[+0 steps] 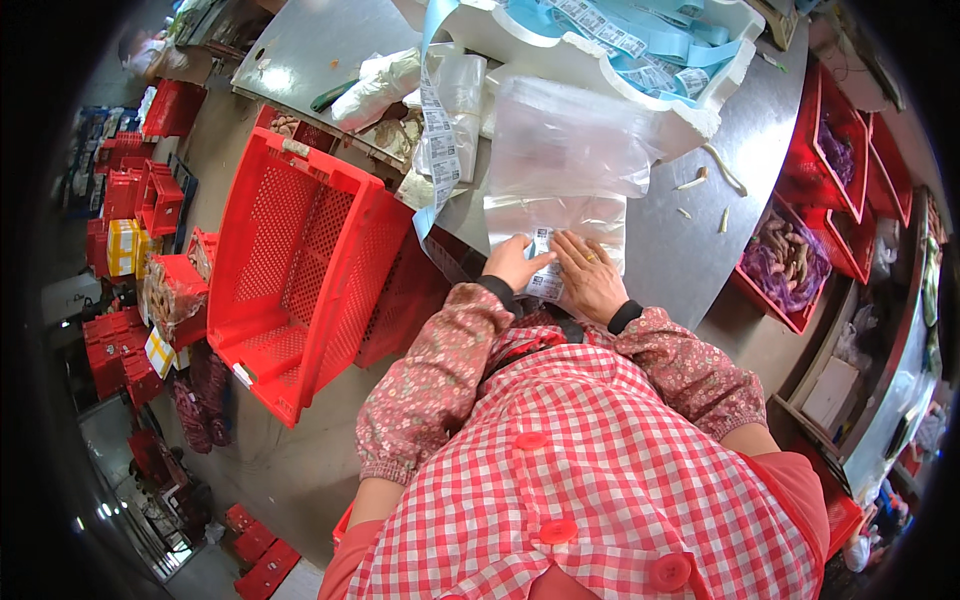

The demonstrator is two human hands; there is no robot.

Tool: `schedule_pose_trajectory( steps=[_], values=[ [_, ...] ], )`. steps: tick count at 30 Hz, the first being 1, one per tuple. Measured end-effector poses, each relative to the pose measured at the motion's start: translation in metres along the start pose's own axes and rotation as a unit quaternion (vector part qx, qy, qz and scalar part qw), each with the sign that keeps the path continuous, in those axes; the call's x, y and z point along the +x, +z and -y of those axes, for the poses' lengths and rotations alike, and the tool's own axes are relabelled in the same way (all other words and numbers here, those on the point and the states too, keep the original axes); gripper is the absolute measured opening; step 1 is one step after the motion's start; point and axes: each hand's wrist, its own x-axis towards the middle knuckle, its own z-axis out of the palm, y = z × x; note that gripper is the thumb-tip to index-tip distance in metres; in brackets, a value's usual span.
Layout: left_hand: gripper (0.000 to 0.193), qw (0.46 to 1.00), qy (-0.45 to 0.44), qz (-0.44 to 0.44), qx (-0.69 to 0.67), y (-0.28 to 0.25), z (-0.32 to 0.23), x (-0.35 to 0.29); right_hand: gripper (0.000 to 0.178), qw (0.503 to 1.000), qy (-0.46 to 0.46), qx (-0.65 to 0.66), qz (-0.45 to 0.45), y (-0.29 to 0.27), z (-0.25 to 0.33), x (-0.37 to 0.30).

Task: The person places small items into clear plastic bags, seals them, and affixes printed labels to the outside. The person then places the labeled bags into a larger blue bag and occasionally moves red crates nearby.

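A stack of clear plastic bags [560, 165] lies on the metal table in front of me. At its near end, a short strip of printed white labels on light blue backing [545, 284] runs down between my hands. My left hand [516, 265] pinches this label strip at its left side, thumb and forefinger around its edge. Flat on the bags, just right of the strip, rests my right hand [592, 277], its fingers stretched out. A longer label ribbon [438, 140] hangs down to the left of the bags. My palms and the strip's lower end are partly hidden.
Beyond the bags, a white foam box [690, 115] holds light blue label ribbons [640, 45]. Root scraps [725, 170] lie on the metal table [765, 150]. A red crate [295, 270] stands tilted at left. At right, another crate [785, 260] holds roots in purple netting.
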Motion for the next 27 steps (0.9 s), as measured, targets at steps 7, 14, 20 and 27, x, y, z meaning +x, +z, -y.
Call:
schedule_pose_trajectory(
  steps=[7,14,20,27],
  values=[
    [0.037,0.992,0.064,0.033,-0.099,0.005,-0.012,-0.060,0.057,0.998,-0.052,0.013,0.044,-0.018,-0.016,-0.001],
    [0.016,0.940,0.029,0.193,-0.278,-0.036,-0.021,-0.072,0.019,0.997,-0.017,-0.066,0.027,-0.036,-0.033,0.024],
    [0.015,0.953,0.080,0.158,-0.247,-0.045,-0.040,-0.038,0.015,0.949,0.117,0.284,-0.072,-0.079,-0.057,0.068],
    [0.035,0.985,0.023,-0.036,-0.168,-0.014,-0.016,0.002,0.027,0.859,0.216,0.306,-0.349,-0.157,-0.158,0.049]
  ],
)
